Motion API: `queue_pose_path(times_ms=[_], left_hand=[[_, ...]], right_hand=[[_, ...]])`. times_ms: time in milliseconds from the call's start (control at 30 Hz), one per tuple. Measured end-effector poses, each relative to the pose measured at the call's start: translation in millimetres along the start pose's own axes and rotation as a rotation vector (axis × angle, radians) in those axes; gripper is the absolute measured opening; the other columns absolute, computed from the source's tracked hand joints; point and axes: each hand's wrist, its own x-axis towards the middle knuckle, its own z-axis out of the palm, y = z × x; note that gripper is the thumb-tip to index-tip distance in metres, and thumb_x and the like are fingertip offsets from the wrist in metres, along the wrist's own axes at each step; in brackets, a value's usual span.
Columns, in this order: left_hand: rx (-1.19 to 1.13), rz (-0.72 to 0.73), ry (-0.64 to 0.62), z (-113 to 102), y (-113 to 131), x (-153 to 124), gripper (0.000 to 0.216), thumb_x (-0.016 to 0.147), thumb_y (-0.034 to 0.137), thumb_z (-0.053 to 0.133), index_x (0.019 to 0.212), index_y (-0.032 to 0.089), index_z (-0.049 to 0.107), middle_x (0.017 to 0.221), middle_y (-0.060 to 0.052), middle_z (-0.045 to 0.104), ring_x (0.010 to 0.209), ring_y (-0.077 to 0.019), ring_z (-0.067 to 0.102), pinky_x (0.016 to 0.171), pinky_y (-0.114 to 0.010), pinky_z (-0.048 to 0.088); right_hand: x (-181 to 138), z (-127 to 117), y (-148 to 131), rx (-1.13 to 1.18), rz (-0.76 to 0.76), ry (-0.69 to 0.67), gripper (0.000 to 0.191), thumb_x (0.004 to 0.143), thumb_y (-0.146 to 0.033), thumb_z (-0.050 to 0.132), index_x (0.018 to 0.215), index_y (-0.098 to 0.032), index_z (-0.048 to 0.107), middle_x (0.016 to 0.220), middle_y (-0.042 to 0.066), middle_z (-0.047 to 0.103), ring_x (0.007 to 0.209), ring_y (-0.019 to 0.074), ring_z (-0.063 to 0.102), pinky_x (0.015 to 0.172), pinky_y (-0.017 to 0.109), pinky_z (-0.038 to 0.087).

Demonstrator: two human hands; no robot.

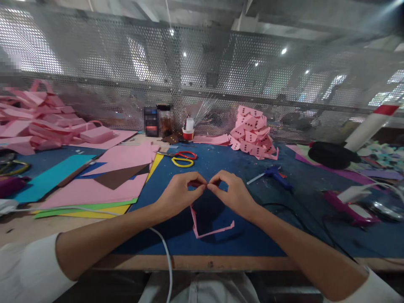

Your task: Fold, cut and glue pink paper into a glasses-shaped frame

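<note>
Above the blue mat, my left hand (179, 193) is closed in a pinch. From beneath its fingers hangs a narrow pink paper strip (214, 231), bent at a sharp corner, with a small fold at its free end. My right hand (232, 193) is also closed in a pinch, and its thumb and fingertips meet those of the left. Whatever lies between the right fingertips is too small or hidden to make out. Behind my hands lie scissors (183, 159) with red and yellow handles. To the right rests a blue glue gun (277, 174).
Pink paper sheets (91, 191) and a turquoise sheet (52, 181) lie at left, before a heap of pink paper pieces (34, 118). Pink dotted cutouts (251, 132) are piled at the back. A white cable (166, 246) crosses the table's front edge. A perforated metal screen (202, 75) stands behind.
</note>
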Motion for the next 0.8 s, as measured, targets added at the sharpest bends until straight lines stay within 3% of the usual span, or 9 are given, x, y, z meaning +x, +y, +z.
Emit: queue_pose_path(times_ms=[467, 800], left_hand=[[0.098, 0.056, 0.000, 1, -2, -2, 0.016, 0.076, 0.011, 0.056, 0.081, 0.018, 0.069, 0.080, 0.001, 0.070, 0.077, -0.0135, 0.064, 0.072, -0.022, 0.047], [0.026, 0.000, 0.011, 1, -2, 1, 0.014, 0.078, 0.016, 0.058, 0.081, 0.018, 0.071, 0.078, 0.002, 0.071, 0.074, -0.0128, 0.064, 0.072, -0.020, 0.048]], right_hand=[[-1, 6, 6, -0.124, -0.107, 0.020, 0.007, 0.084, -0.017, 0.064, 0.083, -0.021, 0.059, 0.082, -0.002, 0.062, 0.081, 0.0147, 0.057, 0.076, 0.030, 0.035], [3, 3, 11, -0.173, -0.166, 0.014, 0.006, 0.091, -0.025, 0.058, 0.087, -0.021, 0.058, 0.086, 0.000, 0.064, 0.086, 0.0166, 0.056, 0.080, 0.032, 0.034]])
